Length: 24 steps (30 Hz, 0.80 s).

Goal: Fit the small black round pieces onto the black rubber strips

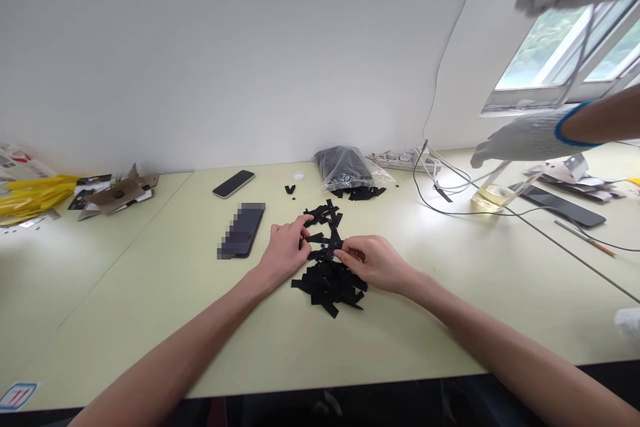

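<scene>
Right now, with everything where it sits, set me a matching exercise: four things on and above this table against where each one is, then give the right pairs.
Things:
1. Left hand
2. Clear plastic bag of black strips
3. Yellow plastic bag
4. White knit glove with a blue cuff

Places:
A. At the far left of the table
B. Raised above the table on the right
C. With its fingers on the pile of black strips
D. At the back of the table, near the wall

Right pairs: 1-C, 2-D, 3-A, 4-B.
</scene>
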{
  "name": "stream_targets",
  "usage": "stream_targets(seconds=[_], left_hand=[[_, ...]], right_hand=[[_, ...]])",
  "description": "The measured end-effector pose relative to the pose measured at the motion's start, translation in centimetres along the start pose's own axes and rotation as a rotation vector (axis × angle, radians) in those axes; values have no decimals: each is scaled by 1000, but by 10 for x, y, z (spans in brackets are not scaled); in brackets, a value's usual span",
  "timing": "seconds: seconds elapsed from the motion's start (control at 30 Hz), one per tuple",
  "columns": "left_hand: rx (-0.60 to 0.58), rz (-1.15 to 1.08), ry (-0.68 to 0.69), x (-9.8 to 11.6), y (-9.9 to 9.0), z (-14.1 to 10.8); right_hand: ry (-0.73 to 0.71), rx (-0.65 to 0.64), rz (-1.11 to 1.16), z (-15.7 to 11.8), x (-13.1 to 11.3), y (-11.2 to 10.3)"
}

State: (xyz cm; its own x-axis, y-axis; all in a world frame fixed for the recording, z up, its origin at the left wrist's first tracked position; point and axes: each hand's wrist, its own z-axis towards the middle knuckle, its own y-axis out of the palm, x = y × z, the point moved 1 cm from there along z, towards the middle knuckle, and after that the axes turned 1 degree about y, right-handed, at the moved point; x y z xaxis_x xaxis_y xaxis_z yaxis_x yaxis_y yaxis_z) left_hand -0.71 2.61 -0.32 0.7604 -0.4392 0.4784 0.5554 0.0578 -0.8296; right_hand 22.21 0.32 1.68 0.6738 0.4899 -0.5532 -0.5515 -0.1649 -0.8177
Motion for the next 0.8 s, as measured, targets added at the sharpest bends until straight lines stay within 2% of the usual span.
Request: stream_targets(seconds=[0.43,0.53,0.6,0.67,0.8], left_hand=[[29,120,127,6,0,0],[112,105,141,8,-3,-1],[192,54,168,11,-6,-3],[228,-27,257,15,-7,-6],[147,-132,522,23,-2,-14]], right_hand=[[4,-7,-16,1,1,1],[-6,8,15,0,1,1],[-19,64,56,-1,1,0],[-45,132,99,-2,0,-1],[-195,147,141,-5,-5,0]])
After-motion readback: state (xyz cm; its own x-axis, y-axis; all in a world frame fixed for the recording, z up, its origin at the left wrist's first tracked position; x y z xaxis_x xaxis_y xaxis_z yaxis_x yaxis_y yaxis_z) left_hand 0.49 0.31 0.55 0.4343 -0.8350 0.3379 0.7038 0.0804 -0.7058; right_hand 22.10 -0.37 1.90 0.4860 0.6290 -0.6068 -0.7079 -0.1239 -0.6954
